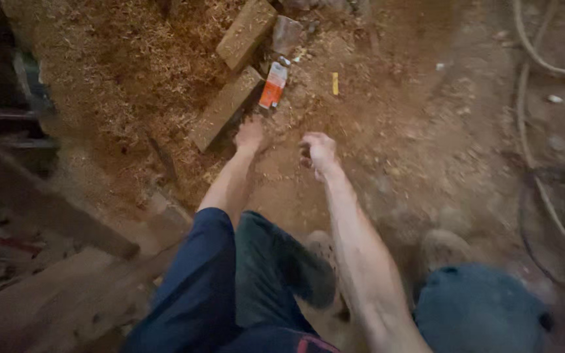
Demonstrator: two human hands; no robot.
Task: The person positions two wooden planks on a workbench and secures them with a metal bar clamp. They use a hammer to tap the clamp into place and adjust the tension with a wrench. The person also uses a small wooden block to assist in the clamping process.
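Reaching down: left hand (250, 135) near wooden block (225, 108), fingers unclear | right hand (318, 153) curled, empty

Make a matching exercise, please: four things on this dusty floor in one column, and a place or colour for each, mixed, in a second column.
Column 1:
1. orange carton
2. yellow stub
3. left hand
4. cable

Column 2:
a. along the right edge
b. small, alone on bare dirt
c. beside the lower wooden block
d. reaching toward the blocks, near sawdust

Pairs: 1-c, 2-b, 3-d, 4-a
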